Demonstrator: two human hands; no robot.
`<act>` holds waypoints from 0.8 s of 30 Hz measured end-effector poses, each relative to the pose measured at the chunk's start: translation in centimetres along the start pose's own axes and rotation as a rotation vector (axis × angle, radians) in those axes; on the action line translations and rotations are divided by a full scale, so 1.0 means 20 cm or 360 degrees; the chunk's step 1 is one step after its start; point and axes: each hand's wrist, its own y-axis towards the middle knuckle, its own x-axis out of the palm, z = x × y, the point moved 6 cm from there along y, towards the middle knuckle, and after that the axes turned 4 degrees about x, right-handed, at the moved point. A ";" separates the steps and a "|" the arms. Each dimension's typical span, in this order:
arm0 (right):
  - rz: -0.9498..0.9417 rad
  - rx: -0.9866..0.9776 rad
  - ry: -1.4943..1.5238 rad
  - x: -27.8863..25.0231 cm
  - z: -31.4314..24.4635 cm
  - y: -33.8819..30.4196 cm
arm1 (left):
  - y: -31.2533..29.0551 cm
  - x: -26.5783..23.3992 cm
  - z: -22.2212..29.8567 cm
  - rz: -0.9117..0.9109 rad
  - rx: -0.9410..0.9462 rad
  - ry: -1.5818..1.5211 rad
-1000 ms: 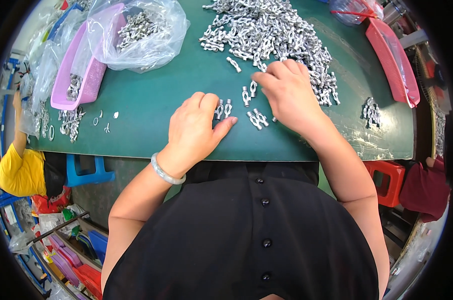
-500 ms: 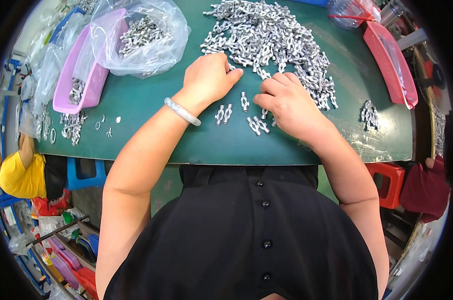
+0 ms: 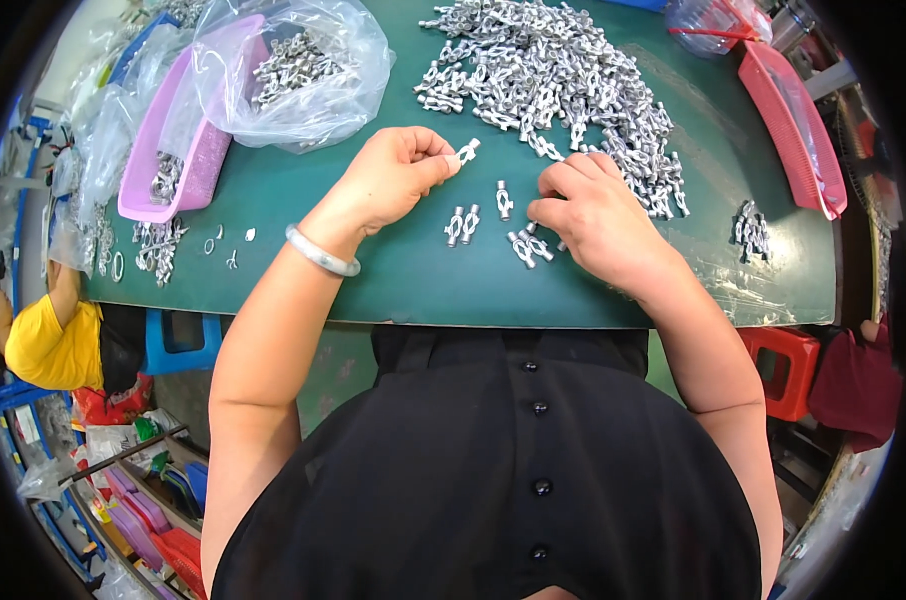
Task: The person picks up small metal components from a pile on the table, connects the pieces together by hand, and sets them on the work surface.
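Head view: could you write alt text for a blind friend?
A person's left hand pinches a small silver metal piece over a green table; the right hand is beside a large pile of similar pieces. Several loose pieces lie between the hands; a purple basket and clear bag sit at left.

Heap of metal parts [image 3: 563, 75]: silver-grey. Worktop [image 3: 393, 292] beneath heap: green, pale scuffs right of heap. Basket left of heap [image 3: 205, 162]: lilac. Basket right of heap [image 3: 785, 130]: pinkish red. Bangle [image 3: 320, 254] below-left of heap: milky white. Shirt [image 3: 453, 470] below heap: plain black.
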 end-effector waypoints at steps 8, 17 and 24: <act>-0.0128 -0.0092 -0.0107 -0.02 0.01 0.02 | -0.13 0.05 0.01 -0.0036 0.0086 -0.0290; 0.0022 0.0620 0.1463 -0.01 0.03 0.06 | -0.23 0.21 0.05 0.0051 0.0166 -0.0792; -0.0056 0.0987 0.2086 0.05 0.05 0.02 | -0.24 0.29 0.04 0.0061 0.0114 -0.1002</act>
